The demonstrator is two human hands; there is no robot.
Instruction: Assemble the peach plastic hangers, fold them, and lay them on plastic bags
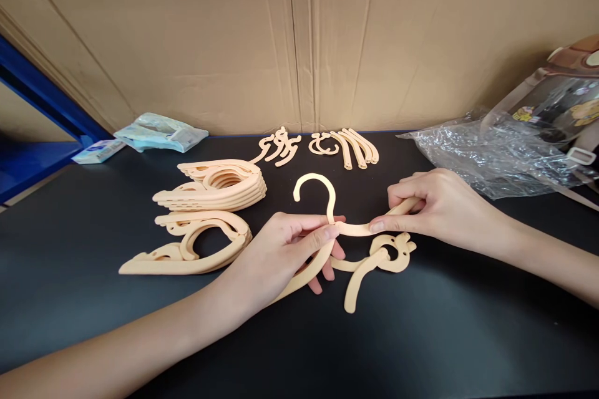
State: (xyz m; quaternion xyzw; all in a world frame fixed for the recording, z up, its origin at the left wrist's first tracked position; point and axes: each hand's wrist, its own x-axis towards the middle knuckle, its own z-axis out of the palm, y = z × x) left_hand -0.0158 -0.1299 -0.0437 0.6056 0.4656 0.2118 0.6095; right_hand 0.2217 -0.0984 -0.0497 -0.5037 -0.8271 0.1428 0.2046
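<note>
My left hand (285, 249) grips the middle of a peach plastic hanger (322, 199), thumb and fingers closed by the base of its hook. My right hand (433, 206) pinches the hanger's right arm. The hanger is held just above the black table (421, 336). Under the hands lies a loose curly hanger piece (374, 262).
Stacks of peach hanger parts (210, 187) lie to the left, with more hooks and small pieces (346, 146) at the back. Crumpled clear plastic (486, 156) sits at the right, a pale blue packet (161, 132) at the back left. A cardboard wall (299, 37) stands behind.
</note>
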